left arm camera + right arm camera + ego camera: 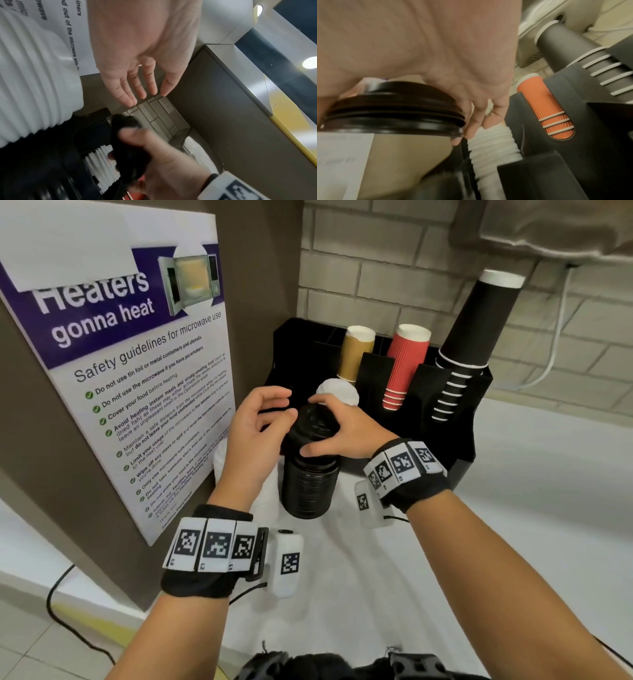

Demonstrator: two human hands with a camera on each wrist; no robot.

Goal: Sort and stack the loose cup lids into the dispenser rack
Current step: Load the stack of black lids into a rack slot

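A tall stack of black cup lids (310, 484) stands on the white counter in front of the black dispenser rack (462, 412). My right hand (337, 428) grips a few black lids (315, 421) from above, just over that stack; the right wrist view shows these black lids (393, 111) pinched at the rim, with air under them. My left hand (274, 409) hovers open beside them, holding nothing; its straight fingers (142, 94) point toward the rack. A white lid stack (337, 392) sits in a rack slot behind my right hand. Another white lid stack (34, 81) stands by my left wrist.
The rack holds brown cups (354, 354), red ribbed cups (406, 364) and a long column of black cups (472, 337). A microwave safety poster (137, 371) covers the brown panel close on the left. A brick wall rises behind the rack, and a white cable (558, 344) hangs at the right.
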